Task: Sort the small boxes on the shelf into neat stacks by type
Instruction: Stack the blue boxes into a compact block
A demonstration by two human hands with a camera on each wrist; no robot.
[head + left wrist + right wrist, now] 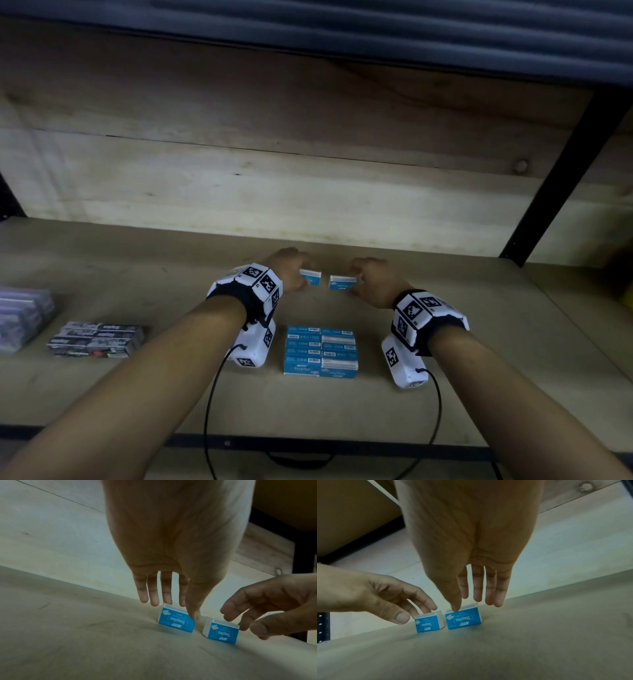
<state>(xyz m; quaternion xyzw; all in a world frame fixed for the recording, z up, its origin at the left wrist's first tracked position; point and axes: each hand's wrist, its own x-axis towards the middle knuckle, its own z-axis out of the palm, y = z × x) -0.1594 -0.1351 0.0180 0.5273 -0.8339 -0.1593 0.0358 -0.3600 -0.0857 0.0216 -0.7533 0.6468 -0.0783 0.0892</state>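
Two small blue staples boxes stand on edge side by side near the back of the wooden shelf (445, 394). My left hand (305, 274) pinches the left box (312, 277) at its top, thumb on the front edge and fingers behind, as the left wrist view shows on the left box (176, 622). My right hand (354, 281) pinches the right box (342, 283) the same way, seen in the right wrist view on the right box (464, 619). A neat block of blue staples boxes (320, 351) lies nearer me, between my wrists.
A stack of black-and-grey staples boxes (96, 339) lies at the left, and a pile of clear purple-tinted boxes (20, 315) at the far left. A wooden back wall (274, 178) closes the shelf. A black upright post (561, 178) stands at the right.
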